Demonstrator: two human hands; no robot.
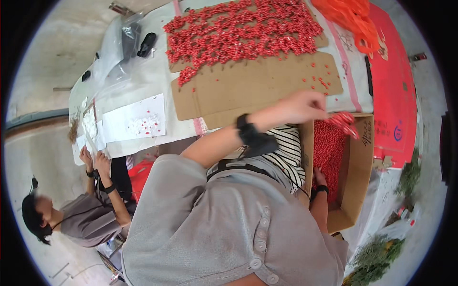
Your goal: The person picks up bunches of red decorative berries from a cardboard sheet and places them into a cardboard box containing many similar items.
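Note:
My left hand (305, 107) reaches across to the right, over the near edge of the cardboard-covered table. Its fingers are closed, and a motion-smeared bunch of red berry-like beads (342, 124) hangs beside the fingertips. Just below stands a deep cardboard box (359, 164) with a thick layer of loose red beads (329, 143) inside. My right hand (320, 178) is down in this box against the beads, near its left wall; its fingers are partly hidden. Many red bead clusters (243, 33) cover the far part of the brown cardboard sheet (229, 90).
On the left, a person (86, 217) handles something white at the table. Near them lie a paper sheet (112, 126) with white and red bits and a clear plastic bag (117, 52). An orange-red plastic bag (350, 19) lies far right; greenery (374, 260) stands lower right.

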